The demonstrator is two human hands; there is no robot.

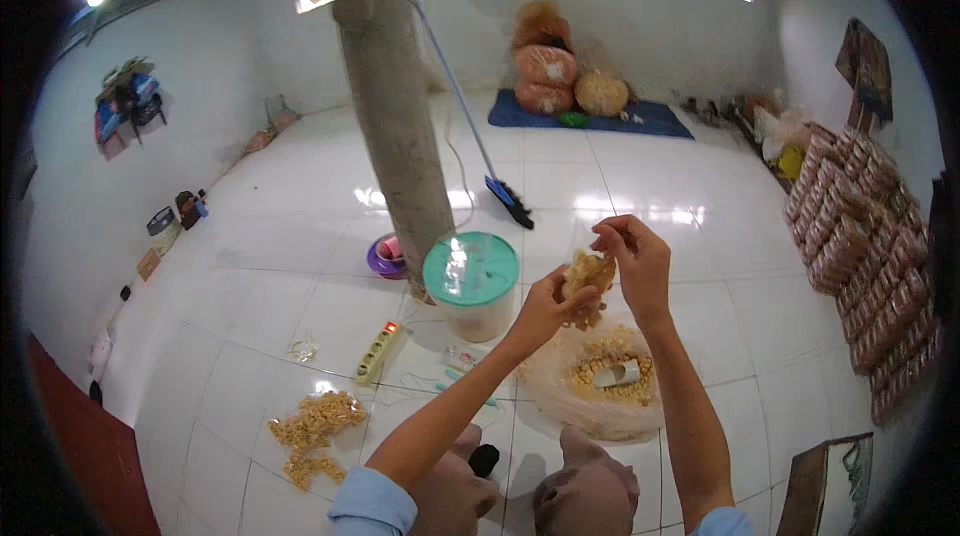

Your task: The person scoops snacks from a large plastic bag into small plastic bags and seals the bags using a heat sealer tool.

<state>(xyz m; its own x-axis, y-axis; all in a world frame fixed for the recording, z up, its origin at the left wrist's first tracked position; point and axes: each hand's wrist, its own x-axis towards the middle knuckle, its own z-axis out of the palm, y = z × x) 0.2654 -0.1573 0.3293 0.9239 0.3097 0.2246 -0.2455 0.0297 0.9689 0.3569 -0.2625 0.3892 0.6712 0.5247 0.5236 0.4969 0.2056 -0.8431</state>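
My left hand (555,307) holds a small clear plastic bag of pale yellow snack pieces (586,273), raised over the floor. At the upper edge of that bag is my right hand (634,247), its thumb and fingertips pinched together; whether they grip the plastic is too small to tell. Below both hands, a large clear plastic sack (547,393) lies open with loose snack pieces and a white scoop (616,373) in it. Several small filled bags (319,420) rest on the tiles at the left.
A tub with a turquoise lid (487,270) stands by a concrete pillar (390,116). Nearby lie a power strip (379,354) and a purple bowl (384,258). A broom (510,202) leans behind. Stacked packs (862,236) line the right wall; large filled sacks (546,78) sit on a blue mat (660,122).
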